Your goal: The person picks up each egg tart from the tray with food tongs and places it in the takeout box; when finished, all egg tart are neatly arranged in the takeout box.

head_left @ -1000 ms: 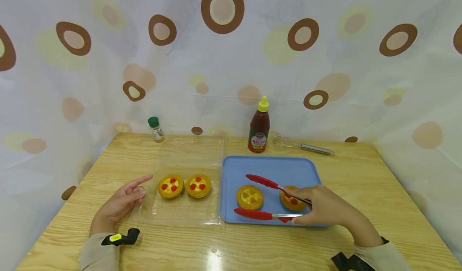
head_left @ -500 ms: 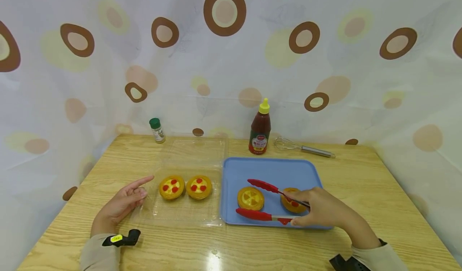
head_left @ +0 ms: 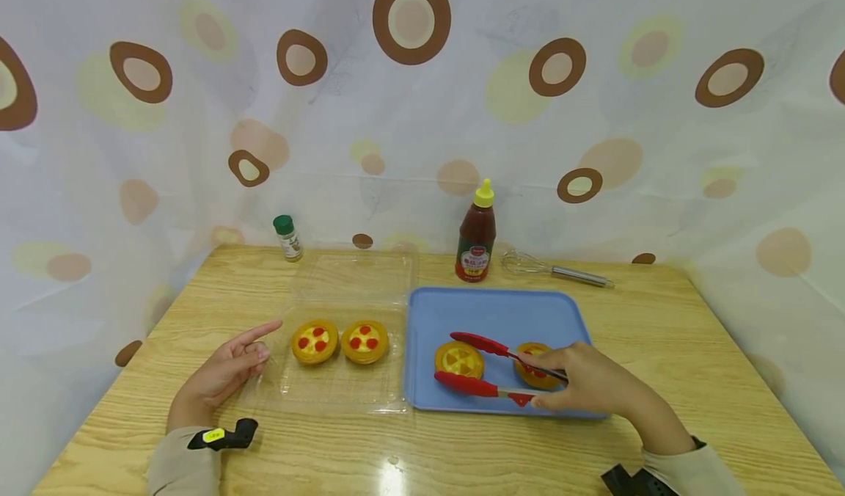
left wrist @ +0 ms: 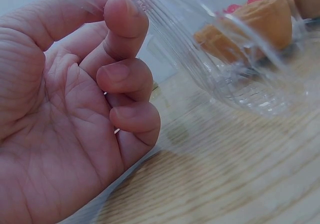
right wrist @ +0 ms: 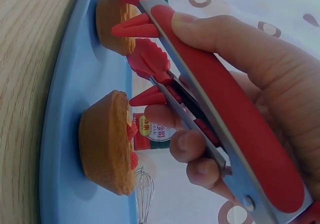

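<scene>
My right hand (head_left: 594, 378) holds red-tipped tongs (head_left: 467, 384), with the thumb along one arm and fingers on the other. The tongs' tips lie at the far and near sides of a yellow-topped tart (head_left: 458, 359); whether they touch it I cannot tell. Partly hidden under the tongs and hand is a red-dotted tart (head_left: 538, 376) on the blue tray (head_left: 502, 305). At the left, my left hand (left wrist: 75, 119) pinches the rim of a clear plastic container (head_left: 343, 397), middle and other fingers curled. Two red-dotted tarts (head_left: 314, 343) sit in the container, side by side.
Behind the tray stands a sauce bottle (head_left: 475, 243) with a yellow cap. A whisk (head_left: 568, 272) lies to its right. The container's raised lid (head_left: 356, 276) leans back, near a green-capped shaker (head_left: 287, 239). A patterned sheet hangs behind the wooden table (head_left: 317, 459).
The near tip of the tongs has moved away from me toward the yellow-topped tart, narrowing the gap between the tips. My left hand holds still at the container.
</scene>
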`<state>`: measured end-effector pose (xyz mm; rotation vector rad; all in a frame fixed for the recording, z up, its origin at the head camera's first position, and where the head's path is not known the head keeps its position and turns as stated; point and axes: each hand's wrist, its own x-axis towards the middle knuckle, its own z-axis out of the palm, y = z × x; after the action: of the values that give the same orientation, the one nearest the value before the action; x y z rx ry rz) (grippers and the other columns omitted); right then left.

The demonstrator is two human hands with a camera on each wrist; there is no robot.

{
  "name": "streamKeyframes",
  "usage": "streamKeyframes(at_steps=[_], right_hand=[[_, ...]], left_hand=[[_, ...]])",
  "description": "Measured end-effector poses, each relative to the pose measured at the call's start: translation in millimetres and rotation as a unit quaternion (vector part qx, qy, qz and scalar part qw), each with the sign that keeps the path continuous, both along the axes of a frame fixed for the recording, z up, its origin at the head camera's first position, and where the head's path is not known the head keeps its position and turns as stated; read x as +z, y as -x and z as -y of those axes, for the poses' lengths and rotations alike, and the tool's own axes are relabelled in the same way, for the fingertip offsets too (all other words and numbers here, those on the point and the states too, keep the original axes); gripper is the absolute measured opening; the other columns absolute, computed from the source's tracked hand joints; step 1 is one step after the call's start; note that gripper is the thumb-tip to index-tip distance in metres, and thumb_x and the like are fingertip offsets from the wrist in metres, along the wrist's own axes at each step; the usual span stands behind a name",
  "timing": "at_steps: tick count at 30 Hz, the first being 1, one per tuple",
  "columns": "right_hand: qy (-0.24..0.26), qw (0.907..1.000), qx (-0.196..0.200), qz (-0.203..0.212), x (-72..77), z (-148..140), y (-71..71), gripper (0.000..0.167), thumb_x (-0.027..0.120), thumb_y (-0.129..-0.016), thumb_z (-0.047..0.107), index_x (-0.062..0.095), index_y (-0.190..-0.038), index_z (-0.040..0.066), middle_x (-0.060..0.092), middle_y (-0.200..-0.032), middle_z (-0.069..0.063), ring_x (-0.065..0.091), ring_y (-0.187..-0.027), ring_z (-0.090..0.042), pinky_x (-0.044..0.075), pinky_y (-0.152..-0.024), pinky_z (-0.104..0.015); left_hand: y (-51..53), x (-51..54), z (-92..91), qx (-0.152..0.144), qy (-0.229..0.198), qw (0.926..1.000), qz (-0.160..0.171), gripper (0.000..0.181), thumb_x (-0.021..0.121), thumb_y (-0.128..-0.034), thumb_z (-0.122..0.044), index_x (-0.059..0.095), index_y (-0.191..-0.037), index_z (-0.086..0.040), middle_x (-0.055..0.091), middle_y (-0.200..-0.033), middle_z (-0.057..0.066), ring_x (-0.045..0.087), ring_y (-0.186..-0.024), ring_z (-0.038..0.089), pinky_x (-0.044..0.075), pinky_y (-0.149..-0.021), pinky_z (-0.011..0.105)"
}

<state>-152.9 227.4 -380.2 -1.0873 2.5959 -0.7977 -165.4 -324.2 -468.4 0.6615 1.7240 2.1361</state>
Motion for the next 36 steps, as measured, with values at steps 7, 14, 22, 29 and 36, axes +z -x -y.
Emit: streamKeyframes(at_steps=[7, 14, 22, 29, 36], right_hand=[[0.006, 1.0, 0.006, -0.005, -0.4, -1.0, 0.4, 0.059, 0.073, -0.083, 0.031, 0.056, -0.132, 0.003, 0.018, -0.055, 0.017, 0.011, -0.045, 0.002, 0.02, -0.045, -0.016], [0.02, 0.9998, 0.006, -0.006, -1.4, -3.1, 0.0, 0.059, 0.073, -0.083, 0.032, 0.056, -0.132, 0.003, 0.021, -0.053, 0.019, 0.014, -0.044, 0.005, 0.022, -0.044, -0.015], [0.022, 0.9995, -0.021, 0.003, 2.3, -5.1, -1.6, 0.058, 0.073, -0.083, 0.032, 0.057, -0.13, 0.003, 0.053, -0.057, 0.007, 0.021, -0.043, 0.003, 0.026, -0.043, -0.016], [0.044, 0.9986, -0.006, -0.027, 9.2, -4.9, -1.8, 0.057, 0.073, -0.084, 0.03, 0.056, -0.132, 0.005, 0.064, -0.076, 0.004, 0.025, -0.045, 0.005, 0.028, -0.043, -0.016], [0.034, 0.9987, -0.012, -0.036, 16.7, -0.3, -1.5, 0.057, 0.073, -0.083, 0.034, 0.058, -0.13, 0.006, 0.069, -0.104, -0.007, 0.028, -0.048, 0.004, 0.029, -0.044, -0.016]], left_hand=[[0.2, 0.2, -0.6, 0.002, -0.002, 1.0, -0.001, 0.052, 0.037, -0.0984, 0.006, 0.047, -0.141, -0.023, 0.055, -0.08, -0.01, 0.053, -0.073, 0.003, 0.044, -0.069, 0.016], [0.5, 1.9, -0.9, 0.004, 0.002, 1.0, 0.002, 0.052, 0.036, -0.0986, 0.006, 0.046, -0.141, -0.023, 0.055, -0.079, -0.011, 0.052, -0.073, 0.002, 0.044, -0.068, 0.016], [-0.7, 2.5, -1.5, 0.009, 0.007, 0.9999, 0.005, 0.052, 0.037, -0.0987, 0.005, 0.047, -0.14, -0.024, 0.055, -0.079, -0.011, 0.052, -0.072, 0.002, 0.044, -0.067, 0.016], [-1.1, 1.9, -1.6, 0.003, 0.001, 1.0, 0.009, 0.052, 0.036, -0.0988, 0.006, 0.047, -0.141, -0.024, 0.056, -0.08, -0.011, 0.051, -0.073, 0.002, 0.044, -0.068, 0.016], [-1.5, 1.6, -0.8, 0.003, -0.002, 1.0, 0.003, 0.052, 0.036, -0.0989, 0.006, 0.045, -0.142, -0.021, 0.056, -0.08, -0.01, 0.052, -0.073, 0.002, 0.044, -0.067, 0.016]])
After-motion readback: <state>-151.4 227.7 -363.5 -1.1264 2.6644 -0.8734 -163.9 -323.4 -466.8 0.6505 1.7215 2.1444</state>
